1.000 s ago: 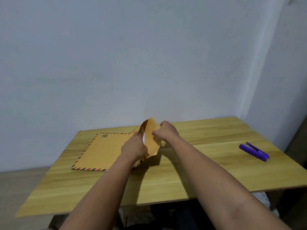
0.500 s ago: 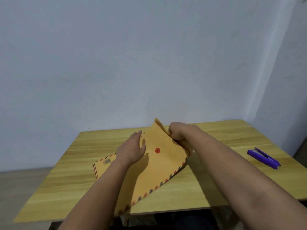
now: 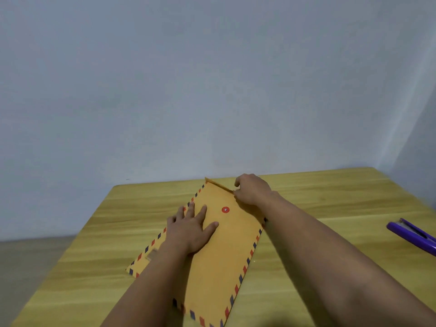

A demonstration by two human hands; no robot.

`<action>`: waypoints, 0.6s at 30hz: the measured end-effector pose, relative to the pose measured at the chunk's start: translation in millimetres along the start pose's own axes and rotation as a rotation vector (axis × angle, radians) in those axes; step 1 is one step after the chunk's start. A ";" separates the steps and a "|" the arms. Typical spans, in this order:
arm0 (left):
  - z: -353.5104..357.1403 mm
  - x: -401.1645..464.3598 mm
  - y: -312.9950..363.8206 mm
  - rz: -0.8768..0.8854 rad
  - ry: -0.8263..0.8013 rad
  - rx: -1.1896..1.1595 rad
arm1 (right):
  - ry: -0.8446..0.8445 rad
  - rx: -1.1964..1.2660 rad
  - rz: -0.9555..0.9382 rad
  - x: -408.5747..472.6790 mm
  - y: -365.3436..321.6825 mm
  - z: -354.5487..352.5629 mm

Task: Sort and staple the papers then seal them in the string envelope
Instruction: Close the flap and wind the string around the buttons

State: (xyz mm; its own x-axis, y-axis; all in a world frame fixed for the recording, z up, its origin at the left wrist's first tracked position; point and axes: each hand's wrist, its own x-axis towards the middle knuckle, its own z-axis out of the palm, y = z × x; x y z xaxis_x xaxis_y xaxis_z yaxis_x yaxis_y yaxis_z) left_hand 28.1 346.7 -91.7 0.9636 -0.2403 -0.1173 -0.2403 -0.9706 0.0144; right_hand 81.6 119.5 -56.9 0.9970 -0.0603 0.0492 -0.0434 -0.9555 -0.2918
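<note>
String envelope point(image 3: 219, 256) lies flat on the table point(image 3: 330, 208), lower centre of the frame, long axis running from the bottom edge up toward the middle. Kraft paper, red-and-blue striped border, red button washer point(image 3: 225, 210) near its upper end. Flap point(image 3: 218, 185) at the top edge stands slightly raised, not folded down. No papers visible outside it; whether they sit inside cannot be told.

Left hand point(image 3: 191, 228) rests flat on the envelope just left of the washer, fingers straight and spread, pinning it. Right hand point(image 3: 253, 191) is at the upper right corner, fingers curled, pinching the flap edge.

Handling, as a guess: light, thin, bends easily, and likely to skate on the smooth wood unless pinned. Best taken by the flap edge or a corner, with a palm holding the body down; creasing the flap off its fold line is the risk. String not discernible.

Purple stapler point(image 3: 412, 237) lies at the right edge of the frame, well apart. Pale wall point(image 3: 188, 90) fills the upper frame.
</note>
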 end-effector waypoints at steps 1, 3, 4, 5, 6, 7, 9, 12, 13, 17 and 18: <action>-2.5 -1.1 3.2 -0.016 -0.009 0.018 | -0.011 -0.037 -0.002 -2.7 0.1 4.0; -7.1 -6.7 10.1 -0.057 -0.024 0.056 | -0.005 -0.094 -0.002 -9.3 -0.9 11.8; -8.6 -10.2 14.5 -0.081 -0.025 0.072 | 0.005 -0.109 -0.002 -13.2 -1.7 14.6; -9.9 -14.7 19.3 -0.100 -0.018 0.087 | 0.012 -0.119 -0.001 -17.1 -3.1 16.9; -10.6 -19.4 24.6 -0.114 -0.006 0.102 | 0.020 -0.126 -0.004 -20.5 -4.3 18.2; -11.6 -24.5 29.9 -0.122 0.009 0.118 | 0.023 -0.124 -0.006 -24.3 -5.2 18.4; -14.5 -34.3 38.4 -0.127 0.041 0.152 | 0.020 -0.114 -0.006 -31.9 -7.7 17.8; -20.3 -40.4 42.3 -0.124 0.092 0.170 | -0.004 -0.113 -0.026 -42.4 -9.9 11.9; -23.0 -39.0 40.2 -0.112 0.124 0.175 | -0.014 -0.112 -0.031 -45.6 -9.6 7.7; -26.7 -14.6 18.3 0.085 0.244 0.189 | -0.052 -0.059 -0.044 -50.4 -5.4 -8.3; -26.5 -6.5 12.5 0.146 0.234 0.186 | -0.064 -0.024 -0.038 -49.7 -3.7 -9.8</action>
State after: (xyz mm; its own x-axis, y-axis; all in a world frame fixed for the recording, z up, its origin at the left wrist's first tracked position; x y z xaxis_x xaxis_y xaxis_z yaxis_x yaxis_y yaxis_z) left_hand 21.9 335.8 -64.5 0.9129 -0.3945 0.1046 -0.3745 -0.9116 -0.1696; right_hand 31.5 123.2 -48.8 1.0000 -0.0061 -0.0016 -0.0063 -0.9636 -0.2674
